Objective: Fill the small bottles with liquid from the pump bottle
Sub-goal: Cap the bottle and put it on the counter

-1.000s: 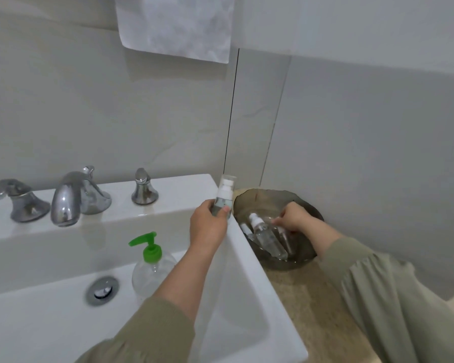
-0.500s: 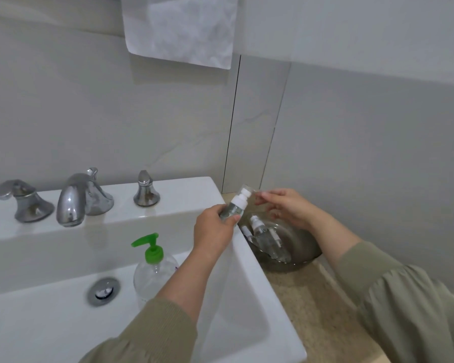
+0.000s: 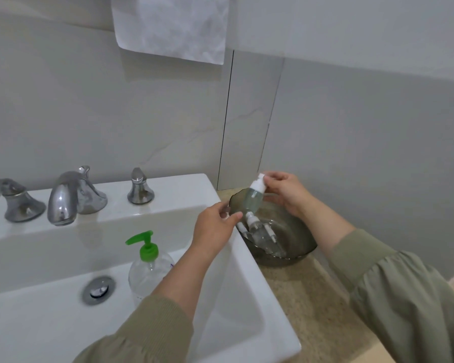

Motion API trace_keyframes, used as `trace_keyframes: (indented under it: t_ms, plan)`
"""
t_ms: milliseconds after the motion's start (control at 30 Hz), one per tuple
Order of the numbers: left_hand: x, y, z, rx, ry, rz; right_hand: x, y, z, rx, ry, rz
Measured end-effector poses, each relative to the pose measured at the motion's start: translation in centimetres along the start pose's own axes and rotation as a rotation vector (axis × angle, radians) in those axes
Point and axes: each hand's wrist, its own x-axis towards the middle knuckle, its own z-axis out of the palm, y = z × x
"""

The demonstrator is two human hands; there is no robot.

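My right hand [image 3: 286,192] holds a small clear bottle [image 3: 252,199] by its white spray top, tilted above the dark glass bowl [image 3: 303,239]. Greenish liquid shows inside the bottle. Several more small clear bottles [image 3: 258,231] with white tops lie in the bowl. My left hand [image 3: 214,230] hovers over the sink's right rim, just left of the bowl, with loosely curled fingers and nothing visible in them. The pump bottle [image 3: 147,273], clear with a green pump, stands in the sink basin beside my left forearm.
The white sink [image 3: 249,279] has a chrome faucet [image 3: 63,200] with a handle on each side and a chrome drain [image 3: 98,289]. The bowl sits on a beige speckled counter [image 3: 315,315] in the wall corner. A white sheet [image 3: 171,24] hangs on the wall above.
The small bottle passed from my left hand to my right hand and moved right, over the bowl. My right hand came up out of the bowl; my left hand let go.
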Motion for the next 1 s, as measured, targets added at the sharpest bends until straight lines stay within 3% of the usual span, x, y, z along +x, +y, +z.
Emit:
trace_keyframes:
  t_ms: [100,200,300,500,733,867,1000]
  plan:
    - [0.0,-0.1,0.0,0.016,-0.001,0.0,1.0,0.4,-2.2,-0.42,0.154,-0.028]
    - [0.1,-0.1,0.0,0.02,0.009,-0.006,1.8,2.4,-4.0,-0.938,0.118,0.014]
    - [0.3,-0.2,0.0,0.019,0.012,-0.01,1.8,4.1,-4.3,-1.119,0.108,0.103]
    - [0.5,-0.3,-0.1,0.016,0.015,-0.01,1.5,5.0,-3.4,-1.268,0.055,0.251]
    - [0.3,-0.3,-0.1,0.033,0.021,-0.013,0.6,5.8,-2.8,-1.314,0.029,0.293]
    - [-0.6,0.2,-0.4,0.052,0.043,0.022,-0.6,4.9,-1.9,-1.292,0.07,0.234]
    - [-2.2,0.5,-1.2,0.121,0.054,0.037,-2.2,3.3,-0.2,-1.134,0.137,0.05]
